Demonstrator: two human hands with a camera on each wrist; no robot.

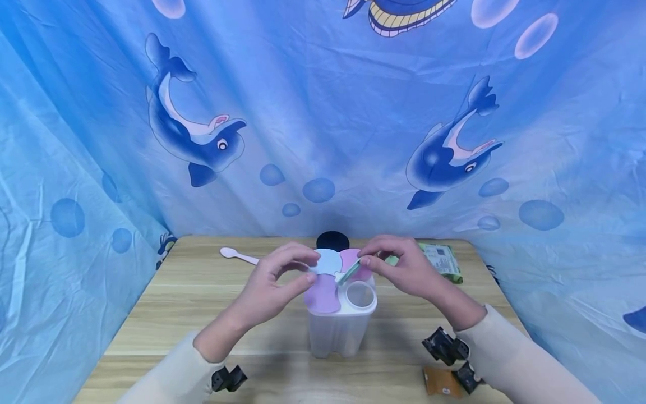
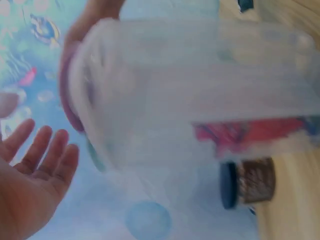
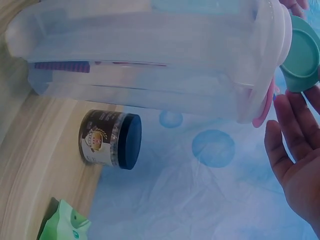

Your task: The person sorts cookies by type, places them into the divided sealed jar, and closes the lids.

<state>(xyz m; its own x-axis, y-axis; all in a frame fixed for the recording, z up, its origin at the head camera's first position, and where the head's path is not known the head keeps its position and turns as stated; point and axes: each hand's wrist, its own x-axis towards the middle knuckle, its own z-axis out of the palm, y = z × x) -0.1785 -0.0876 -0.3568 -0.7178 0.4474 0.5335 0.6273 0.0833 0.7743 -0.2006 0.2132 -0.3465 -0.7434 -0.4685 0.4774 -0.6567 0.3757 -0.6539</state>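
We saw, head view, a translucent container (image 1: pixel 338 334) on the worktop (image 1: pixel 202 320), one opening (image 1: pixel 360 294) bare, left fingers (image 1: pixel 292 254) apart, right fingers (image 1: pixel 382 245) pinching a green lid (image 1: pixel 349 273), left wrist, red patch (image 2: pixel 257 132) showing through, right wrist, the lid round.

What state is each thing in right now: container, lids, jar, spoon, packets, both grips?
Container: upright, one compartment uncovered
Green lid: raised, tilted
Blue lid: closed
Purple lid: closed
Pink lid: closed
Jar: upright, capped
Spoon: lying, partly hidden
Green packet: lying, seal unclear
Brown packet: lying, partly hidden
Left grip: loosely bent, holding nothing
Right grip: pinching green lid
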